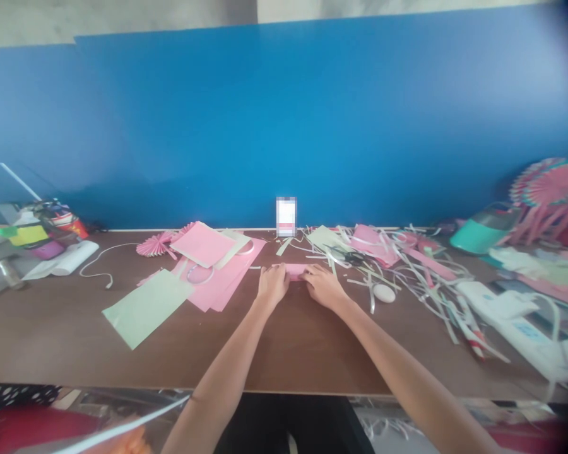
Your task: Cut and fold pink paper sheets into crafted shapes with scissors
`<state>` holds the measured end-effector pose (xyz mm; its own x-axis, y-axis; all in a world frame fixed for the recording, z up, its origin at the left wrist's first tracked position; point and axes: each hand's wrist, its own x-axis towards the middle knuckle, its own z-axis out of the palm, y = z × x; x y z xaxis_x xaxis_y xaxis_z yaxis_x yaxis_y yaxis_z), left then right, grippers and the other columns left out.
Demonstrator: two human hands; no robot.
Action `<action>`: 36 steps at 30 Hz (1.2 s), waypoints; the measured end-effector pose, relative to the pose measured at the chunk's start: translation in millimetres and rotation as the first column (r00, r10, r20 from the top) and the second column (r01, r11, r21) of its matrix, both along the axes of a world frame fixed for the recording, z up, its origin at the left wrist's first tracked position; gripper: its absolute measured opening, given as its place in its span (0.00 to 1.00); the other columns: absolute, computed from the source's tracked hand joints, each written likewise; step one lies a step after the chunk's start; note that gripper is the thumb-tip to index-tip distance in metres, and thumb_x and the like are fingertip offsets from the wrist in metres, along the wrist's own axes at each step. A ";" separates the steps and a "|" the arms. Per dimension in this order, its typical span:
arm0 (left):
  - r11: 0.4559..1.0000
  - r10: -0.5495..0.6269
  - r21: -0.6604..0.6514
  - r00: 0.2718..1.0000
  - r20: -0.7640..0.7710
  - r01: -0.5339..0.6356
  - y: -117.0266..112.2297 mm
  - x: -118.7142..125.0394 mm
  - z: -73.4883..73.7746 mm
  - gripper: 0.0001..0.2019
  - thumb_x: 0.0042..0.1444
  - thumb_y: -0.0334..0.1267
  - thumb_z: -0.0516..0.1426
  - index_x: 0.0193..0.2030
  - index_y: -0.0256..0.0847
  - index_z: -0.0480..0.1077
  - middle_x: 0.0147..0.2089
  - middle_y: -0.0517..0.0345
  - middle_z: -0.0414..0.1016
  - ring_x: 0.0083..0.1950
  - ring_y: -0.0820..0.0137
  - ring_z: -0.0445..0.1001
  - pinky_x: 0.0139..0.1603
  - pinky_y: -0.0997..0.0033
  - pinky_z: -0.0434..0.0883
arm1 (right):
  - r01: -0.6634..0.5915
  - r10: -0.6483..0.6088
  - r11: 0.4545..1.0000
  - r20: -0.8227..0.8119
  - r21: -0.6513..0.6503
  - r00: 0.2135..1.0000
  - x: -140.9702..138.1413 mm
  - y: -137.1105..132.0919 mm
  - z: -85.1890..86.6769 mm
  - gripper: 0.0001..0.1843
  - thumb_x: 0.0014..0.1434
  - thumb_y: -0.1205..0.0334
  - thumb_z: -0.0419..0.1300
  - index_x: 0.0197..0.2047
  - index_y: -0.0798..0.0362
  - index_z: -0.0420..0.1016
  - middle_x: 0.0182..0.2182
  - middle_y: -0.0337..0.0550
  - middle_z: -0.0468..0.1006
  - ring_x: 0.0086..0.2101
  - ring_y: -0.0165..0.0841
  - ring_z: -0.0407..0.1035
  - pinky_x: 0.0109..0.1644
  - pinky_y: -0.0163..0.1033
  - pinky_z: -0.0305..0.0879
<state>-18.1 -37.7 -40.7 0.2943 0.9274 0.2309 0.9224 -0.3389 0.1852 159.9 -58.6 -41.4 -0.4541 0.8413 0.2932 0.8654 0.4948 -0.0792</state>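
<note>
A narrow folded strip of pink paper (295, 271) lies on the brown table, its ends between my two hands. My left hand (273, 285) has its fingers closed on the left end. At the other end, the fingers of my right hand (324, 287) press on the same paper. Left of my hands are overlapping pink sheets (203, 246) and a pale green sheet (146, 309). Behind them sits a pleated pink paper rosette (154, 244). Thin paper offcuts (366, 265) are strewn to the right of my right hand.
A white oval object (384, 292) and a white power strip (511, 328) lie to the right. Finished-looking pleated rosettes (556, 189) stand at the far right. A pixelated upright white rectangle (286, 217) stands against the blue partition (284, 126). A white cable (97, 268) curls at left.
</note>
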 end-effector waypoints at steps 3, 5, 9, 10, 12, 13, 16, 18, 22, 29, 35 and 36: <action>1.000 0.002 0.002 1.000 0.007 -0.002 0.6 -0.3 -0.6 0.07 0.62 0.35 0.47 0.39 0.40 0.65 0.39 0.51 0.75 0.42 0.63 0.74 0.49 0.61 0.60 | -0.005 0.005 1.000 -0.005 0.009 1.000 0.1 0.4 -1.1 0.17 0.57 0.74 0.51 0.44 0.52 0.75 0.42 0.46 0.72 0.48 0.36 0.62 0.51 0.38 0.59; 1.000 -0.001 0.008 1.000 0.013 0.001 0.9 -0.3 -1.6 0.07 0.62 0.35 0.47 0.38 0.40 0.65 0.38 0.52 0.75 0.42 0.63 0.73 0.48 0.61 0.60 | 0.000 0.000 1.000 -0.008 0.007 1.000 0.0 0.5 -1.4 0.17 0.57 0.74 0.51 0.44 0.51 0.75 0.42 0.46 0.72 0.48 0.36 0.62 0.51 0.38 0.59; 1.000 0.008 0.015 1.000 0.016 -0.008 0.8 0.1 -2.4 0.07 0.62 0.35 0.47 0.38 0.40 0.65 0.38 0.53 0.74 0.40 0.63 0.73 0.47 0.61 0.60 | 0.005 -0.005 1.000 -0.009 0.004 1.000 -0.4 0.2 -1.2 0.17 0.57 0.74 0.51 0.45 0.51 0.75 0.42 0.45 0.72 0.47 0.36 0.62 0.50 0.38 0.59; 1.000 0.007 0.017 1.000 0.018 -0.007 0.6 -0.1 -1.9 0.07 0.62 0.36 0.47 0.38 0.40 0.66 0.38 0.53 0.74 0.41 0.63 0.72 0.47 0.61 0.60 | 0.007 -0.006 1.000 -0.008 0.005 1.000 -0.4 0.0 -1.1 0.17 0.57 0.74 0.51 0.45 0.51 0.75 0.42 0.45 0.72 0.47 0.36 0.62 0.49 0.38 0.59; 1.000 -0.009 0.027 1.000 0.022 0.008 0.3 -0.7 -0.1 0.08 0.63 0.37 0.48 0.38 0.40 0.67 0.39 0.53 0.73 0.44 0.63 0.71 0.48 0.61 0.60 | 0.007 -0.007 1.000 -0.005 0.011 1.000 -0.2 -0.3 -1.0 0.16 0.58 0.73 0.52 0.44 0.51 0.75 0.42 0.45 0.72 0.47 0.36 0.62 0.49 0.38 0.59; 0.999 -0.027 0.036 0.999 0.023 0.026 0.2 -1.2 1.1 0.09 0.63 0.37 0.48 0.38 0.41 0.67 0.40 0.53 0.73 0.45 0.63 0.70 0.48 0.62 0.60 | 0.006 -0.006 1.000 -0.004 0.018 1.000 0.0 -0.3 -1.1 0.14 0.59 0.71 0.52 0.44 0.51 0.75 0.41 0.46 0.72 0.46 0.36 0.62 0.49 0.38 0.59; 0.990 -0.131 0.060 0.991 0.030 0.129 0.3 -2.1 4.0 0.11 0.64 0.38 0.47 0.38 0.42 0.70 0.41 0.54 0.71 0.47 0.64 0.68 0.48 0.63 0.60 | 0.000 0.001 0.999 -0.008 0.045 1.000 0.5 0.5 -2.0 0.12 0.64 0.64 0.50 0.43 0.52 0.75 0.40 0.46 0.72 0.45 0.36 0.63 0.49 0.38 0.59; 0.976 -0.212 0.055 0.976 0.046 0.210 0.9 -1.5 4.4 0.11 0.64 0.39 0.47 0.40 0.43 0.71 0.42 0.54 0.70 0.47 0.65 0.67 0.49 0.65 0.61 | -0.003 0.003 0.999 -0.003 0.047 1.000 0.8 2.0 -3.1 0.14 0.66 0.62 0.49 0.43 0.51 0.75 0.40 0.45 0.72 0.44 0.35 0.63 0.48 0.38 0.59; 0.958 -0.285 0.043 0.955 0.078 0.283 2.8 0.9 1.5 0.12 0.63 0.43 0.49 0.40 0.42 0.72 0.41 0.54 0.70 0.47 0.66 0.67 0.51 0.66 0.62 | 0.006 -0.007 0.999 0.028 0.038 1.000 0.9 4.6 -4.5 0.13 0.65 0.65 0.49 0.45 0.51 0.74 0.40 0.46 0.72 0.44 0.35 0.63 0.47 0.37 0.59; 0.949 -0.312 0.087 0.944 0.104 0.304 2.6 -0.8 1.0 0.12 0.62 0.46 0.51 0.39 0.43 0.72 0.40 0.56 0.70 0.45 0.66 0.68 0.47 0.66 0.64 | 0.002 -0.005 0.998 0.056 0.064 0.998 0.6 3.7 -1.5 0.12 0.59 0.74 0.51 0.42 0.53 0.72 0.40 0.46 0.73 0.44 0.37 0.63 0.47 0.39 0.57; 0.954 -0.301 0.028 0.949 0.093 0.300 -0.8 0.6 8.5 0.13 0.61 0.46 0.52 0.44 0.43 0.72 0.42 0.56 0.71 0.46 0.66 0.68 0.49 0.66 0.64 | 0.040 -0.042 0.997 0.017 0.073 0.999 1.3 4.5 -1.7 0.11 0.60 0.73 0.50 0.39 0.54 0.72 0.38 0.47 0.73 0.42 0.38 0.62 0.47 0.39 0.56; 0.955 -0.296 0.029 0.951 0.088 0.295 -0.8 1.2 8.5 0.13 0.62 0.46 0.50 0.44 0.43 0.72 0.42 0.55 0.71 0.46 0.66 0.68 0.49 0.66 0.63 | 0.041 -0.042 0.997 0.007 0.071 0.999 1.4 4.3 -1.9 0.11 0.60 0.72 0.50 0.39 0.54 0.72 0.38 0.47 0.73 0.42 0.37 0.62 0.47 0.39 0.56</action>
<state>-16.9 -38.5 -32.2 0.5320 0.7982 0.2826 0.7602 -0.5972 0.2558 161.2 -54.3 -43.3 -0.4221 0.8365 0.3493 0.8857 0.4627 -0.0377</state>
